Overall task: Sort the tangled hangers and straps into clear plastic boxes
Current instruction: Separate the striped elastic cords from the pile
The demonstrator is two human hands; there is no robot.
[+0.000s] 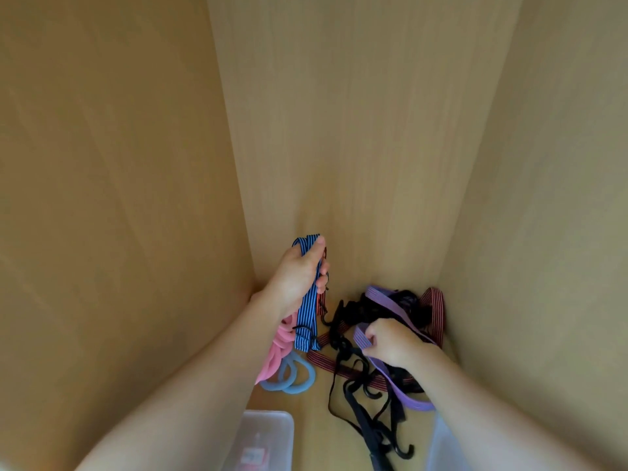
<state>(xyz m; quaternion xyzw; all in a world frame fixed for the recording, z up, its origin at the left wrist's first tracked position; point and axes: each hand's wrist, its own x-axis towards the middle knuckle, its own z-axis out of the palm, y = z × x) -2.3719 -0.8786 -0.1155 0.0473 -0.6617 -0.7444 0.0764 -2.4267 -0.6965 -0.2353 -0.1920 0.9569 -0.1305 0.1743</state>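
My left hand grips a blue striped strap, lifted above the cabinet floor, with a red striped strap hanging behind it. Pink loops and light blue loops dangle below my left wrist. My right hand pinches a purple striped strap that runs through the tangled pile. The pile holds black hangers with hooks, a red and black striped strap and dark cords. A clear plastic box stands at the lower left; another clear box shows at the lower right.
I look into a light wooden cabinet; its side walls and back panel close in around the pile. The left box holds something pink or red, blurred.
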